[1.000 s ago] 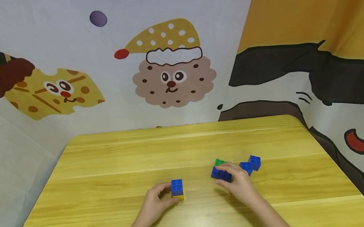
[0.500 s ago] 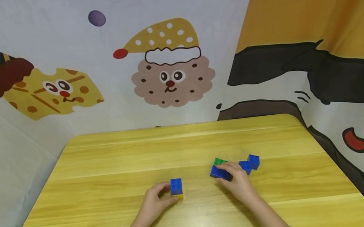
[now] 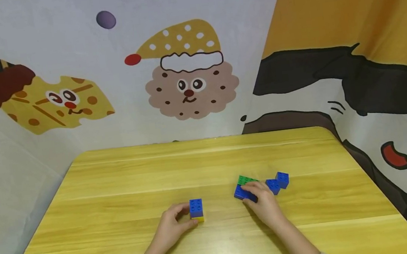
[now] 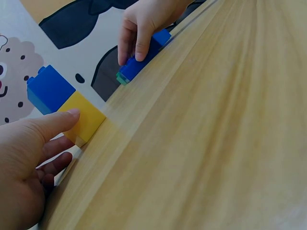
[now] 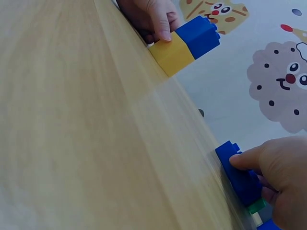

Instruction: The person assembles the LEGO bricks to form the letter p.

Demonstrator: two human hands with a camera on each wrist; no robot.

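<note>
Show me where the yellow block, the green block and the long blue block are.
yellow block [image 4: 88,118]: left wrist view, on its side face
green block [image 3: 246,179]: head view, on its studded top
long blue block [image 5: 240,180]: right wrist view, on its long side

Soft shadows, pale glare on tabletop [image 3: 217,249]

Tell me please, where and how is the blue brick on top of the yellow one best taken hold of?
Probably grip the blue brick by its flat near and far walls, below the studs, coming from the right. It stands upright on the yellow brick, its right side uncovered, while the left hand is at the left, its thumb on the yellow brick.
</note>
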